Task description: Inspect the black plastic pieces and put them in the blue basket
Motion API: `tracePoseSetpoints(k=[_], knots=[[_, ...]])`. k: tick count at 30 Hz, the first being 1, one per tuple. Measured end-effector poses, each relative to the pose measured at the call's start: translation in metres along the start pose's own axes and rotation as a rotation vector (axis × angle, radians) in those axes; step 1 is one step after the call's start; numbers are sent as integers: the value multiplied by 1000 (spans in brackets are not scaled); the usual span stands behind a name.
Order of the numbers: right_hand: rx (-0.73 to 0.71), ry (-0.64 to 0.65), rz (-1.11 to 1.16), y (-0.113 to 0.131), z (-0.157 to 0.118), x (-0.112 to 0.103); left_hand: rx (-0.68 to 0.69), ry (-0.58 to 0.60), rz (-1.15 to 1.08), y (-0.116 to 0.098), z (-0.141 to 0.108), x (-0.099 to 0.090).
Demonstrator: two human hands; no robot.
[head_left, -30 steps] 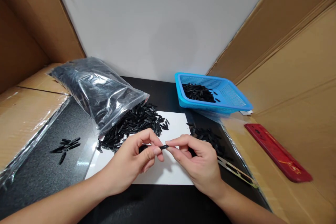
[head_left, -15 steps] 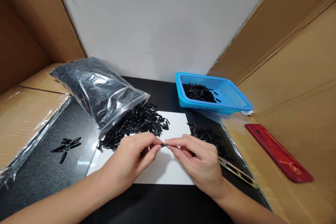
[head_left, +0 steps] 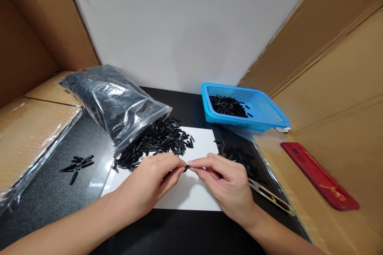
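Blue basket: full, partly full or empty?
Partly full. Black pieces are heaped in the left of the blue basket; its floor shows on the right.

Just the one head-worn cam here, so you're looking out from the person's own head, facing forward and angled down over a flat black tabletop (head_left: 173, 231). The bare left hand (head_left: 158, 173) and bare right hand (head_left: 231, 183) sit pretty close, low and central. Wide view too: smooth pale-grey wall (head_left: 143, 20) ahead, brown cardboard panels (head_left: 344, 83) flanking both sides.
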State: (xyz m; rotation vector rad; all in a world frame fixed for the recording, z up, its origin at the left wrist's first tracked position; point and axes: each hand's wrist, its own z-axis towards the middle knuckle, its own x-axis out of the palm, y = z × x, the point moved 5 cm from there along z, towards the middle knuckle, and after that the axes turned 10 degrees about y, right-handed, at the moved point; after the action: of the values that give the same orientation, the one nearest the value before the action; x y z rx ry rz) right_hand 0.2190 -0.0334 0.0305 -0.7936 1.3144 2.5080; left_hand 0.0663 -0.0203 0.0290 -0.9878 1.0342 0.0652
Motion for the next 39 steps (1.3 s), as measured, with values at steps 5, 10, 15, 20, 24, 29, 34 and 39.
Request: tracePoseSetpoints(k=[5, 10, 15, 20, 24, 29, 34, 39], knots=[[5, -6, 8, -1, 0, 0, -7, 8, -13, 0, 3, 0], [5, -24, 17, -1, -2, 4, -44, 41, -25, 1, 0, 1], [-5, -23, 13, 1, -4, 8, -85, 42, -78, 2, -3, 3], [-43, -46, 38, 3, -5, 5, -191, -12, -300, 4, -2, 1], [-67, -61, 65, 1, -6, 2, -296, 7, -543, 8, 0, 2], [-71, -79, 62, 0, -7, 0, -318, 3, -642, 7, 1, 1], [-58, -78, 42, 0, -7, -1, -304, 12, -665, 7, 2, 1], [10, 21, 71, -4, -5, 6, -339, 42, -741, 12, 1, 5]])
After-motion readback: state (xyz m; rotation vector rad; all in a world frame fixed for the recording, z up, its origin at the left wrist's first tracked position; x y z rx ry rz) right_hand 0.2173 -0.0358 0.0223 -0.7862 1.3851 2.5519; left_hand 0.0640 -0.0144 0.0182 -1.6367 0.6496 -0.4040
